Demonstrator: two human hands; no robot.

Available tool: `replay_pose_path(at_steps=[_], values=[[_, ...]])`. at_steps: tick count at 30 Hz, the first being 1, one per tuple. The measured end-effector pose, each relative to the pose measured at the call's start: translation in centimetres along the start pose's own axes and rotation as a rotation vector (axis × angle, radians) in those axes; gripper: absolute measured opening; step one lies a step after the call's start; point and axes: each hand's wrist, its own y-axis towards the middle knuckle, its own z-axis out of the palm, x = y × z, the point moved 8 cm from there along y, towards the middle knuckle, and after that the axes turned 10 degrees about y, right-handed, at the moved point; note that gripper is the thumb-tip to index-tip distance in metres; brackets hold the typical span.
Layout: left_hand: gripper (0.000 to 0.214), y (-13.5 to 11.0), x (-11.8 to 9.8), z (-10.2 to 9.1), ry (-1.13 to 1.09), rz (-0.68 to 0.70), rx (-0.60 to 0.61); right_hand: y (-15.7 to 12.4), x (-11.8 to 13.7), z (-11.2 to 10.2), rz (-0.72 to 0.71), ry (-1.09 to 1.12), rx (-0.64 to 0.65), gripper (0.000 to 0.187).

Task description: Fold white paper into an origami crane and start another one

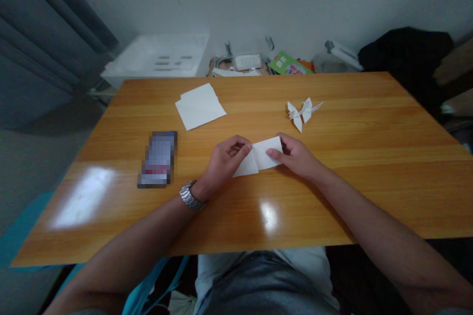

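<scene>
A folded sheet of white paper point(266, 157) is held between my two hands just above the wooden table. My left hand point(229, 156), with a metal watch on its wrist, pinches the paper's left end between thumb and fingers. On the right end, my right hand point(294, 155) grips with the thumb on top and the fingers behind. A crease runs down the paper near my left thumb. Beyond my right hand lie folded white origami figures point(303, 112), seemingly two cranes close together. The fingers behind the paper are partly hidden.
White paper sheets point(201, 107) lie stacked at the back left of the table point(369, 133). A blurred-out phone point(158, 158) rests left of my left hand. Behind the table's far edge stand a white box point(166, 56), a green booklet point(288, 63) and a dark cloth heap point(406, 54).
</scene>
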Motion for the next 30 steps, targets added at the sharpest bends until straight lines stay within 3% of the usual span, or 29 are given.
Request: replay_pose_path(at_steps=[10,16,23,30], values=[[0.025,-0.1,-0.9,-0.2,0.093,0.028,0.008,-0.1,-0.2,0.1,-0.009,-0.026,0.012,0.038],[0.024,0.1,-0.2,0.0,0.096,0.011,0.000,-0.1,0.0,0.1,-0.009,0.006,-0.026,0.039],[0.030,0.0,1.1,1.2,-0.030,-0.077,0.133,0.1,-0.6,-1.1,0.004,0.108,-0.140,0.041],[0.032,0.0,1.5,1.0,-0.028,-0.111,0.111,0.0,-0.7,-0.6,0.056,0.176,-0.136,0.045]])
